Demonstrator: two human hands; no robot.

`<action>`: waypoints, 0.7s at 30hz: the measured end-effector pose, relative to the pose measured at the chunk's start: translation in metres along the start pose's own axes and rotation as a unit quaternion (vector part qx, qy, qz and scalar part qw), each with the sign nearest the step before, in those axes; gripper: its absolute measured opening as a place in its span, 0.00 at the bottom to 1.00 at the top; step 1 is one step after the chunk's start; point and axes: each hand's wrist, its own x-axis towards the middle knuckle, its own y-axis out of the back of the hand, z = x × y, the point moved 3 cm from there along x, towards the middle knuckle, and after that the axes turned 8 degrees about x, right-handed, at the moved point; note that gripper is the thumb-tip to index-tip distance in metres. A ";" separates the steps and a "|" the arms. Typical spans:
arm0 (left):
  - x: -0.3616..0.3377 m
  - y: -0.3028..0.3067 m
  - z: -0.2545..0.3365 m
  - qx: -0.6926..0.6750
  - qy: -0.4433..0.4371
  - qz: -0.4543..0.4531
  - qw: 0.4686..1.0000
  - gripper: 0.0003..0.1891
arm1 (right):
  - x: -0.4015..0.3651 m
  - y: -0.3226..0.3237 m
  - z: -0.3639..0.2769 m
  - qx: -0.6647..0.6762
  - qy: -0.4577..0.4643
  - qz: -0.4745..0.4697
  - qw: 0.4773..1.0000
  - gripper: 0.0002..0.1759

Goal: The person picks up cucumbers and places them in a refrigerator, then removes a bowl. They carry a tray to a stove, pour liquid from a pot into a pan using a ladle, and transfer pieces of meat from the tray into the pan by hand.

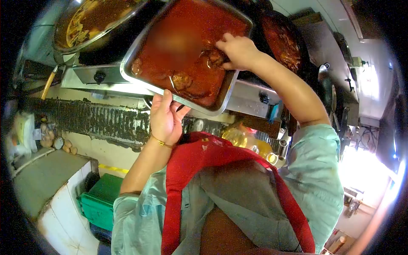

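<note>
A metal tray (227,98) of red sauce (170,68) is tilted at the top centre. My left hand (165,117) grips its near edge, thumb over the rim and fingers beneath. In the sauce lies a brown piece of meat (182,80) with a light loop or bone end showing beside it. Over the tray's right side, my right hand (239,52) has its fingers closed around another dark brown piece of meat (214,58), partly in the sauce. The middle of the sauce is blurred.
A large pot of oily broth (91,23) stands at the upper left, with a wooden handle (50,83) below it. Another pan of reddish food (280,40) is at the upper right. Oil jugs (238,138), a green bin (102,197) and eggs (68,146) sit lower down.
</note>
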 end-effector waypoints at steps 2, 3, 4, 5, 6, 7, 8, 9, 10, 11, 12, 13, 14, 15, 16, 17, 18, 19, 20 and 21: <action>0.000 -0.001 -0.001 0.002 0.002 0.006 1.000 0.09 | 0.001 -0.004 0.003 0.027 0.007 0.023 0.999 0.30; 0.000 -0.002 -0.001 0.002 0.001 0.011 1.000 0.09 | 0.003 -0.006 0.008 0.029 0.020 0.038 0.999 0.30; 0.000 -0.002 -0.001 0.003 0.000 0.017 1.000 0.10 | 0.004 -0.007 0.012 0.031 0.034 0.052 0.998 0.29; 0.000 -0.002 -0.001 0.009 0.003 0.016 1.000 0.10 | 0.005 -0.004 0.015 0.041 0.041 0.064 0.996 0.28; 0.000 -0.002 -0.001 0.015 0.006 0.016 1.000 0.10 | 0.004 -0.001 0.017 0.051 0.048 0.075 0.995 0.27; 0.001 -0.002 -0.001 0.021 0.009 0.016 1.000 0.10 | 0.004 0.001 0.019 0.062 0.054 0.086 0.993 0.25; 0.000 -0.002 0.000 0.021 0.004 0.012 1.000 0.10 | 0.003 0.003 0.019 0.068 0.064 0.103 0.990 0.25; 0.000 -0.002 0.000 0.021 0.001 0.006 1.000 0.10 | 0.001 0.005 0.020 0.073 0.071 0.120 0.988 0.24; 0.000 -0.003 0.000 0.022 -0.002 -0.001 1.000 0.10 | -0.003 0.007 0.022 0.078 0.078 0.137 0.984 0.24; -0.001 -0.003 0.000 0.023 0.001 0.000 1.000 0.09 | -0.007 0.015 0.024 0.090 0.078 0.150 0.981 0.23; -0.001 -0.003 0.000 0.023 0.004 0.002 1.000 0.08 | -0.013 0.022 0.028 0.102 0.078 0.164 0.978 0.22; -0.001 -0.004 0.000 0.023 0.006 0.004 1.000 0.08 | -0.018 0.024 0.040 0.113 0.081 0.216 0.967 0.22; -0.002 -0.005 0.001 0.021 0.003 0.005 1.000 0.08 | -0.026 0.031 0.052 0.151 0.053 0.228 0.960 0.24; -0.002 -0.007 0.002 0.018 0.000 0.007 1.000 0.08 | -0.038 0.041 0.066 0.141 0.039 0.240 0.960 0.25; -0.003 -0.007 0.003 0.014 -0.005 0.008 1.000 0.08 | -0.051 0.050 0.080 0.129 0.027 0.252 0.959 0.27; -0.002 -0.007 0.002 0.009 -0.004 0.009 1.000 0.08 | -0.067 0.056 0.092 0.152 -0.020 0.263 0.952 0.27; -0.001 -0.005 0.001 0.007 -0.005 0.006 1.000 0.09 | -0.083 0.060 0.105 0.174 -0.066 0.275 0.943 0.27; 0.000 -0.003 0.000 0.005 -0.006 0.002 1.000 0.09 | -0.096 0.059 0.124 0.123 -0.093 0.266 0.952 0.27; 0.000 -0.003 0.000 0.002 -0.007 -0.002 1.000 0.09 | -0.107 0.055 0.141 0.071 -0.121 0.256 0.957 0.27; -0.001 -0.005 0.000 0.002 -0.004 0.000 1.000 0.09 | -0.116 0.048 0.153 0.080 -0.176 0.217 0.957 0.27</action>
